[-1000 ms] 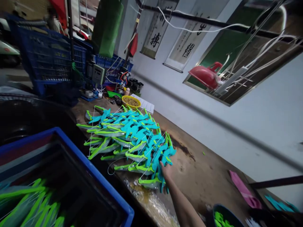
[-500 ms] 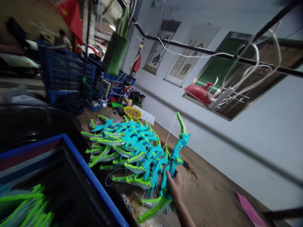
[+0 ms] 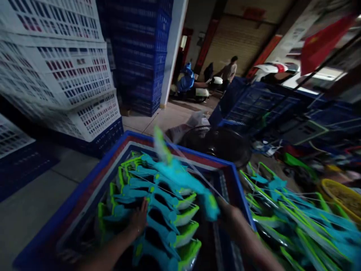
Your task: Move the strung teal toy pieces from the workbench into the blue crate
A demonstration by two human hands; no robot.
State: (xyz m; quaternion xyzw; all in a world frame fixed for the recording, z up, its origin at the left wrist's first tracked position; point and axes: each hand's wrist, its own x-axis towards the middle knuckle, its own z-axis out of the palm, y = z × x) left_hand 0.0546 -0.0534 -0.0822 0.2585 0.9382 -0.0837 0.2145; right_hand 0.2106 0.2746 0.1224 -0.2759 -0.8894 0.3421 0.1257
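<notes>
A blue-and-green toy bow (image 3: 180,175), smeared by motion, is held by my right hand (image 3: 232,213) over the right part of a blue crate (image 3: 239,188). The fingers of that hand are blurred where they meet the bow. Inside the crate, similar toy bows (image 3: 165,218) are lined up in a row with their green limbs to the sides. My left hand (image 3: 139,218) lies on this row, fingers stretched out, touching the bows near their middles.
More toy bows (image 3: 299,214) are piled on the table to the right, beside a yellow basin (image 3: 341,195). A dark round tub (image 3: 222,145) stands behind the crate. Stacked white crates (image 3: 79,67) and blue crates (image 3: 141,56) rise at the left. A person (image 3: 230,71) is in the background.
The view has swung left from the table to the crate. My right hand has carried the toy bow from beside the table pile to above the crate. My left hand has come into view.
</notes>
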